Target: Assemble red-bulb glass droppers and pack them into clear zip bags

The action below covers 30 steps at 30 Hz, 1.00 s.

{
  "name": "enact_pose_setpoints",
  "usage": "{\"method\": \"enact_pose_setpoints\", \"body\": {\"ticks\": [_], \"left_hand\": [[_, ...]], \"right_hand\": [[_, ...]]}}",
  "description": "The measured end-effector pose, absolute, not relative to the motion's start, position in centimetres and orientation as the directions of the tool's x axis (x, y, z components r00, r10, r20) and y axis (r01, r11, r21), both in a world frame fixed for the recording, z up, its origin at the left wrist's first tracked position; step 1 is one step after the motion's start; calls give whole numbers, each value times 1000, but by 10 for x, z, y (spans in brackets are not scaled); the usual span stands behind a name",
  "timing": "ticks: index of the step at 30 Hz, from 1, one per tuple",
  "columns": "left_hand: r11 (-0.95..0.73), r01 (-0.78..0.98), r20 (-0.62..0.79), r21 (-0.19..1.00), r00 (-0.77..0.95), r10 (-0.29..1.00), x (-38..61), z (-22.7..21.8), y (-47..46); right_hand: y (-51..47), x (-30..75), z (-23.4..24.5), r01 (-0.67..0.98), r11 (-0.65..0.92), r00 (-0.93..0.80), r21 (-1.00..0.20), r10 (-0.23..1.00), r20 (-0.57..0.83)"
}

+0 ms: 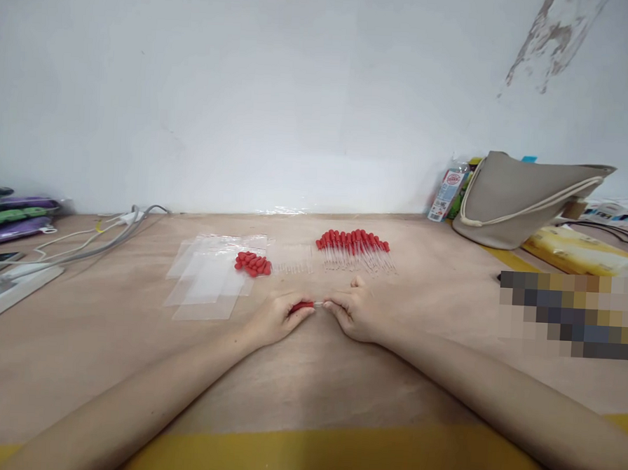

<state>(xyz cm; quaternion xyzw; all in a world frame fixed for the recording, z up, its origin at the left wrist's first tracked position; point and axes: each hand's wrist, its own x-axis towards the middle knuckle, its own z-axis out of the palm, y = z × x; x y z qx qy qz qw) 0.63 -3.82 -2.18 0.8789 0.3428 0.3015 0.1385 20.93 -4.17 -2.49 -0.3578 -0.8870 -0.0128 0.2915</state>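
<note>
My left hand [275,318] is closed around a red rubber dropper bulb [302,306]. From the bulb's right end a thin glass dropper tube [319,304] runs to my right hand [359,316], whose thumb and fingers pinch it. How far the tube sits inside the bulb cannot be made out. Beyond my left hand lies a small heap of loose red bulbs [253,263], with a row of clear glass tubes [294,258] beside it. A fan of droppers with red bulbs on top [353,245] lies beyond my right hand.
Clear plastic bags [200,285] overlap left of the loose bulbs. Cables [116,239] and a white power strip [21,286] lie at far left. A grey bag [516,196], a carton [447,194] and a yellow packet [576,250] stand or lie at the back right.
</note>
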Motion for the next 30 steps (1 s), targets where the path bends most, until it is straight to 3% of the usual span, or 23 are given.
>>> {"method": "enact_pose_setpoints", "body": {"ticks": [8,11,15,18,22,26,30], "left_hand": [[-826,483,475,290,677,562,-1,-14,-31],[-812,488,549,319,603,579,-7,-13,-26],[-712,548,600,438,412,686,-11,-15,-21],[-711,567,542,417,473,695,-11,-16,-23],[-763,537,488,361,589,645,-10,-17,-25],[-757,536,489,373,580,651,-11,-18,-24],[-754,544,482,367,582,655,-12,-18,-23]], "right_hand": [[-45,208,-10,638,730,-612,-245,674,412],[-42,212,3,667,704,-607,-245,704,369],[-16,216,17,751,463,-347,-471,884,315],[14,208,21,797,234,-90,-557,958,273],[49,187,16,886,70,74,-458,955,288],[67,171,5,942,-25,120,-336,956,266],[71,167,-2,952,-49,133,-304,955,264]]}}
